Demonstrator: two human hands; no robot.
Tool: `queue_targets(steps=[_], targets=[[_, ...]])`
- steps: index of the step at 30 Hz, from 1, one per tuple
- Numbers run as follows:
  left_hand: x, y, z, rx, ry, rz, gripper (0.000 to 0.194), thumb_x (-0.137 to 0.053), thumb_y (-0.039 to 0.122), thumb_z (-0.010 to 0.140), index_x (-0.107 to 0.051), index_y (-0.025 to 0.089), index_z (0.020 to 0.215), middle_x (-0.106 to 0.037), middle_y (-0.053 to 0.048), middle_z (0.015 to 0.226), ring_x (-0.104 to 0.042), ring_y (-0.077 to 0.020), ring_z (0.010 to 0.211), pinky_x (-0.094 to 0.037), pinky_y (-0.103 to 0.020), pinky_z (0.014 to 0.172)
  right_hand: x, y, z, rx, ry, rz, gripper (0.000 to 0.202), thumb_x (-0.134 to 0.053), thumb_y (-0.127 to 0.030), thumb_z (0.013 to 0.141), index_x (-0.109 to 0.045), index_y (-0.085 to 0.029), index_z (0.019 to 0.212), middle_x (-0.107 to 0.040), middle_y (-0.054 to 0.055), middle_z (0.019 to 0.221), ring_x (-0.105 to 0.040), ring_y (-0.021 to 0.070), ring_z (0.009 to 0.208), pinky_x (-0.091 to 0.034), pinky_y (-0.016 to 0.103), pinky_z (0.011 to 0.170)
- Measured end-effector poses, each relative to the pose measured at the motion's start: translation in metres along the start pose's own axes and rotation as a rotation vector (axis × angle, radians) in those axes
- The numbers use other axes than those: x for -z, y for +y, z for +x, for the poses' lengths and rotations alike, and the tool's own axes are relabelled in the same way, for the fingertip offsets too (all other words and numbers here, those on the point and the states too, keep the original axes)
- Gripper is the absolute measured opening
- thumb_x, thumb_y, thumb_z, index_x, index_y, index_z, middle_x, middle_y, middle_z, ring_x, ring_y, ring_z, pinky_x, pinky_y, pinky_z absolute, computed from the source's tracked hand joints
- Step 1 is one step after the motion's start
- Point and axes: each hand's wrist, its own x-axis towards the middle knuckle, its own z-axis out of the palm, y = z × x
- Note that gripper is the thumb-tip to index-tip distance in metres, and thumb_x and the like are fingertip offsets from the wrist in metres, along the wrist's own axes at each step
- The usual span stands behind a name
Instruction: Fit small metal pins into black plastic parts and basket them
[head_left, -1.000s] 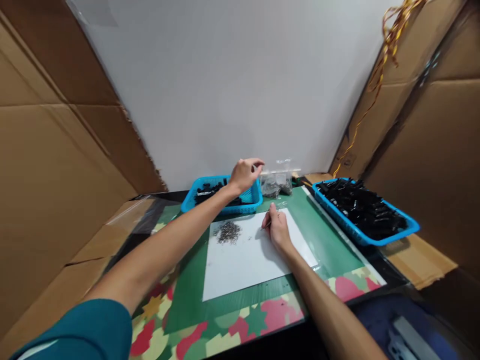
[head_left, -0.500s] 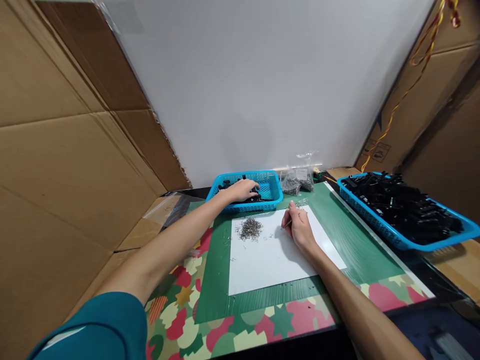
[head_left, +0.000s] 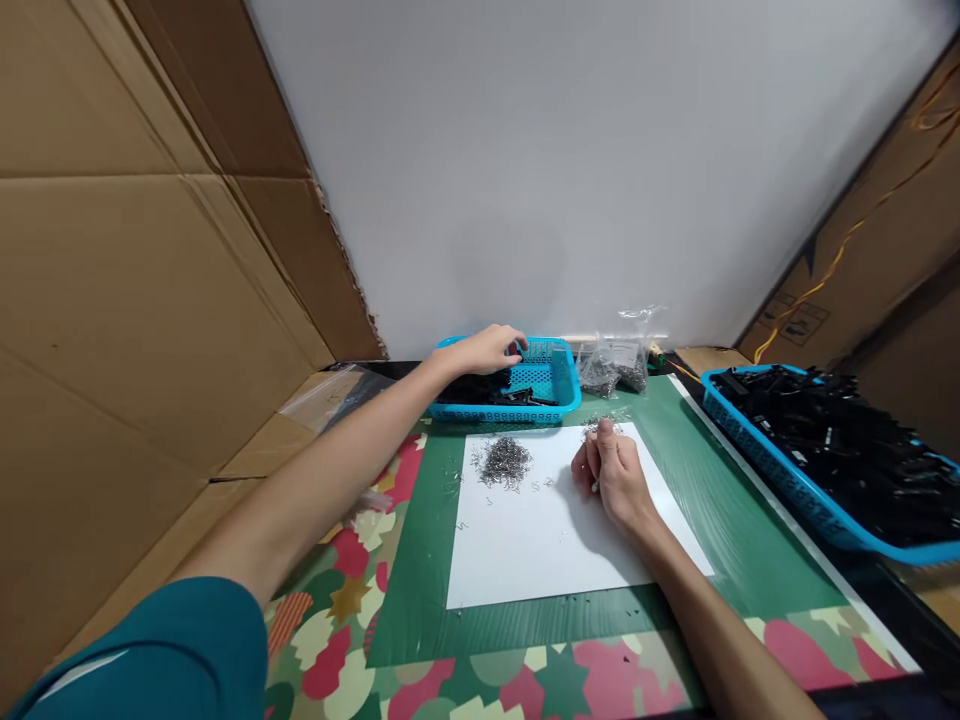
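My left hand (head_left: pixel 487 350) is above the near-left part of a blue plastic basket (head_left: pixel 566 375). Its fingers are curved down and apart from the thumb, and nothing shows between them. Black plastic parts (head_left: pixel 525 397) lie in the basket under and beside it. Over the white sheet (head_left: pixel 517 560), my right hand (head_left: pixel 616 475) is closed, thumb up, around a thin tool (head_left: pixel 595 487); only a small end of it shows, so its kind is unclear. Left of that hand, a pile of small metal springs or wire pieces (head_left: pixel 505 461) lies on the sheet, with several scattered around.
A larger blue basket (head_left: pixel 780 470) heaped with black parts (head_left: pixel 847 440) stands at the right. Clear bags of small metal pieces (head_left: pixel 626 370) sit behind the green mat (head_left: pixel 720 500). More metal bits (head_left: pixel 600 425) lie beyond my right hand. Cardboard walls (head_left: pixel 150 300) flank the table.
My left hand has lifted slightly from the parts in the basket. My right hand has turned, so the thin tool shows less. The camera view has shifted a little.
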Motion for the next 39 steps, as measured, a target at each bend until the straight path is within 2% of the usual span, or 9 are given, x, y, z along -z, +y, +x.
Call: queue_targets(steps=[4,6,10,13,16,22,30,36,39], targets=[[0.012,0.017,-0.038,-0.021,0.165,-0.163,0.034,-0.060,0.032,0.101,-0.074,0.012,0.124,-0.077,-0.012,0.112,-0.068,-0.0187,0.091,-0.052,-0.031,0.084,0.006,-0.005,-0.001,0.070,-0.096,-0.239,0.065,-0.037,-0.064,0.108,-0.053,-0.022,0.060,-0.051,-0.001,0.051,-0.046,0.0142,0.048,-0.033,0.027,0.052],[0.006,0.033,-0.064,-0.039,0.243,-0.419,0.039,-0.059,0.040,0.103,-0.074,0.012,0.125,-0.076,-0.010,0.106,-0.066,-0.0168,0.085,-0.053,-0.030,0.078,0.008,-0.010,-0.002,0.107,-0.171,-0.385,0.051,-0.044,-0.053,0.108,-0.065,-0.021,0.075,-0.059,0.000,0.060,-0.052,0.0157,0.057,-0.035,0.026,0.057],[-0.028,0.071,-0.121,0.054,0.233,-1.066,0.033,-0.067,0.043,0.100,-0.077,0.014,0.113,-0.069,-0.004,0.082,-0.063,-0.0132,0.072,-0.049,-0.026,0.067,0.008,-0.018,-0.005,0.061,-0.252,-0.630,0.023,-0.059,-0.041,0.100,-0.073,-0.023,0.092,-0.059,-0.003,0.059,-0.049,0.0160,0.055,-0.030,0.026,0.057],[-0.057,0.094,-0.155,0.176,0.135,-1.361,0.028,-0.071,0.038,0.099,-0.076,0.012,0.109,-0.066,-0.004,0.081,-0.061,-0.0111,0.069,-0.047,-0.023,0.065,0.008,-0.021,-0.006,0.023,-0.273,-0.743,0.020,-0.065,-0.039,0.094,-0.073,-0.022,0.089,-0.054,-0.004,0.056,-0.043,0.0150,0.053,-0.027,0.027,0.057],[-0.078,0.105,-0.176,0.310,0.146,-1.590,0.032,-0.076,0.040,0.096,-0.075,0.009,0.104,-0.065,-0.005,0.082,-0.058,-0.0098,0.065,-0.043,-0.022,0.060,0.008,-0.021,-0.007,-0.016,-0.306,-0.809,0.018,-0.067,-0.037,0.091,-0.076,-0.022,0.089,-0.055,-0.003,0.060,-0.046,0.0153,0.057,-0.029,0.027,0.059],[-0.098,0.105,-0.188,0.315,0.117,-1.847,0.033,-0.080,0.040,0.091,-0.070,0.009,0.090,-0.062,-0.005,0.081,-0.057,-0.0112,0.062,-0.040,-0.024,0.060,0.010,-0.017,-0.008,-0.066,-0.348,-0.841,0.023,-0.063,-0.039,0.092,-0.077,-0.021,0.089,-0.050,-0.003,0.060,-0.043,0.0156,0.058,-0.025,0.029,0.058],[-0.113,0.120,-0.197,0.370,-0.047,-1.990,0.028,-0.075,0.036,0.090,-0.058,0.015,0.084,-0.071,-0.012,0.089,-0.064,-0.0151,0.061,-0.040,-0.025,0.059,0.018,-0.014,-0.008,-0.129,-0.354,-0.554,0.036,-0.068,-0.050,0.090,-0.072,-0.015,0.086,-0.030,-0.008,0.057,-0.028,0.0119,0.055,-0.018,0.028,0.054],[-0.105,0.124,-0.205,0.454,-0.220,-2.063,0.028,-0.075,0.031,0.091,-0.051,0.018,0.088,-0.052,0.003,0.066,-0.029,-0.0027,0.044,-0.014,-0.018,0.044,0.018,-0.024,0.011,-0.155,-0.398,-0.424,0.038,-0.076,-0.053,0.086,-0.073,-0.014,0.088,-0.026,-0.009,0.059,-0.021,0.0104,0.056,-0.015,0.028,0.055],[-0.099,0.122,-0.206,0.468,-0.192,-1.977,0.029,-0.073,0.037,0.094,-0.053,0.017,0.090,-0.042,0.006,0.065,-0.022,-0.0030,0.048,-0.008,-0.016,0.045,0.010,-0.035,0.026,-0.162,-0.494,-0.422,0.033,-0.081,-0.047,0.084,-0.073,-0.015,0.085,-0.025,-0.010,0.059,-0.020,0.0103,0.057,-0.014,0.029,0.055]])
